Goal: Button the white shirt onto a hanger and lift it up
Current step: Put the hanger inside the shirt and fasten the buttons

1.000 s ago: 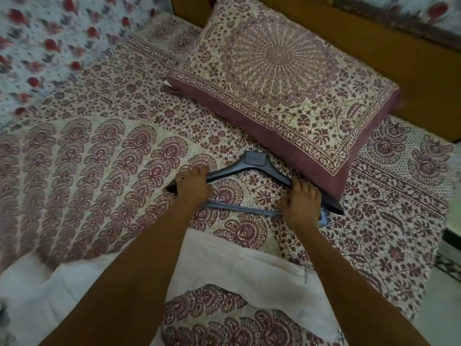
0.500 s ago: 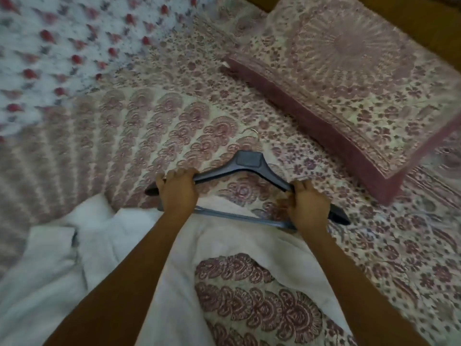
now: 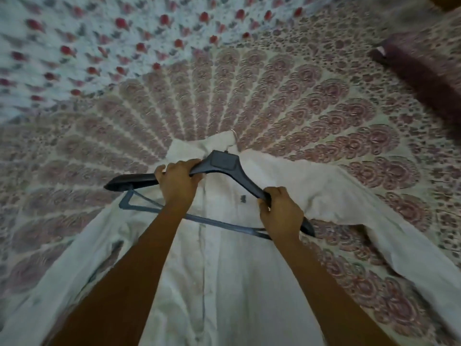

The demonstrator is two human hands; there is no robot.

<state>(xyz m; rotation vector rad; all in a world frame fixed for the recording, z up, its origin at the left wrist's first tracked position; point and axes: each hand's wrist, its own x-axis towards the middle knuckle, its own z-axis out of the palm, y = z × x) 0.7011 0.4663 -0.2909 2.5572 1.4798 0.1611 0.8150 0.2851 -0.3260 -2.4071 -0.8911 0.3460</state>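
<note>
A white shirt (image 3: 232, 270) lies spread flat on the patterned bed, collar away from me and sleeves out to both sides. Over its chest I hold a dark plastic hanger (image 3: 224, 163) with a thin lower bar. My left hand (image 3: 178, 182) is closed around the hanger's left arm near the centre. My right hand (image 3: 280, 211) grips the right arm near its tip. The hanger's metal hook points toward the collar and is mostly blurred. The shirt's front placket runs down the middle beneath the hanger.
The bedsheet (image 3: 287, 101) has a maroon peacock-feather print. A white cloth with red flowers (image 3: 99, 46) covers the far left. A maroon-edged pillow (image 3: 424, 71) lies at the upper right.
Both hands have carried the hanger from the bare sheet near the pillow back toward me, over the shirt's chest. The view has swung left and down, so the whole shirt now shows.
</note>
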